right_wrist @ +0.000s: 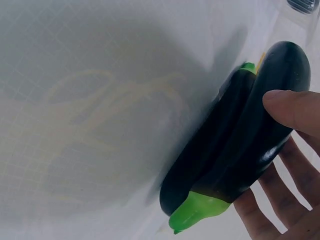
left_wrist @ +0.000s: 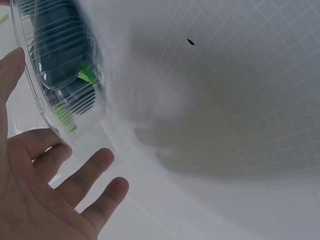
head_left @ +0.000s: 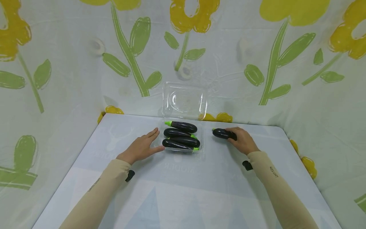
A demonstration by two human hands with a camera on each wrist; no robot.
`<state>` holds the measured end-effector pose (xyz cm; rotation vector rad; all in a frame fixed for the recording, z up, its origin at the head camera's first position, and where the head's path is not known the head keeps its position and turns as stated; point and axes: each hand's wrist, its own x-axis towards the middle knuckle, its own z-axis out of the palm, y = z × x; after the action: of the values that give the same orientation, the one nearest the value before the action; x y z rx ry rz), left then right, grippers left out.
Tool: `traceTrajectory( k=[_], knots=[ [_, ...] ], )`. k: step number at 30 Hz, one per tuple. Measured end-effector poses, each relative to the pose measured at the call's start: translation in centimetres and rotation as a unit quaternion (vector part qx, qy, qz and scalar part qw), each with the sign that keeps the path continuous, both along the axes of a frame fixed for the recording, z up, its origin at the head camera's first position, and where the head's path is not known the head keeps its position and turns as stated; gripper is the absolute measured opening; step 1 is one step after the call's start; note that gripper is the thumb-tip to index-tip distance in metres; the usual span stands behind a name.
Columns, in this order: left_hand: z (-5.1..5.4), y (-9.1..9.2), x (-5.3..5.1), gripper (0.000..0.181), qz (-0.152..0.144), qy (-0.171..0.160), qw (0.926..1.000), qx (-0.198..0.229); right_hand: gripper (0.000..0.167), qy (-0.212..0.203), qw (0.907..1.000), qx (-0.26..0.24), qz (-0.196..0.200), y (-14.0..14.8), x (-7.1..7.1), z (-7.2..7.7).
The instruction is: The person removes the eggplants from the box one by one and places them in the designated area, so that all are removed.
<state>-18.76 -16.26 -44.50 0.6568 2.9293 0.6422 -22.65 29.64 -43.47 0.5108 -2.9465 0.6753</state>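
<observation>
Several dark eggplants with green stems [head_left: 181, 140] lie stacked side by side in a clear plastic clamshell box [head_left: 201, 135]. My left hand [head_left: 140, 148] rests at the box's left side, fingers spread and thumb near its front corner; in the left wrist view the fingers [left_wrist: 92, 170] are apart beside the clear wall. To the right of the box, my right hand [head_left: 241, 140] holds an eggplant [right_wrist: 255, 130] between thumb and fingers. A second eggplant [right_wrist: 210, 135] lies right against it on the table side, its stem pointing the opposite way.
The box's clear lid [head_left: 184, 101] stands raised at the back, near the flower-print cloth [head_left: 223, 63] that hangs around the table. A pale patterned cover [head_left: 183, 197] lies over the tabletop.
</observation>
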Motion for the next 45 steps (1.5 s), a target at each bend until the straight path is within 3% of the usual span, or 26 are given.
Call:
traceTrajectory(
  k=[10, 28, 37, 45],
  knots=[
    [0.3, 0.0, 0.2, 0.092, -0.002, -0.003, 1.0000, 0.003, 0.048, -0.017, 0.9993, 0.025, -0.021, 0.1, -0.1, -0.4],
    [0.4, 0.1, 0.2, 0.092, 0.002, -0.010, 0.9999, 0.007, 0.048, 0.007, 0.9982, 0.055, -0.021, 0.1, 0.0, -1.2],
    [0.5, 0.2, 0.2, 0.092, 0.003, -0.010, 0.9999, 0.007, 0.051, -0.010, 0.9980, 0.055, -0.028, 0.1, 0.1, -1.2],
    [0.6, 0.2, 0.3, 0.090, 0.004, -0.014, 0.9999, 0.006, 0.052, 0.002, 0.9983, 0.053, -0.025, 0.2, 0.1, -1.5]
  ],
)
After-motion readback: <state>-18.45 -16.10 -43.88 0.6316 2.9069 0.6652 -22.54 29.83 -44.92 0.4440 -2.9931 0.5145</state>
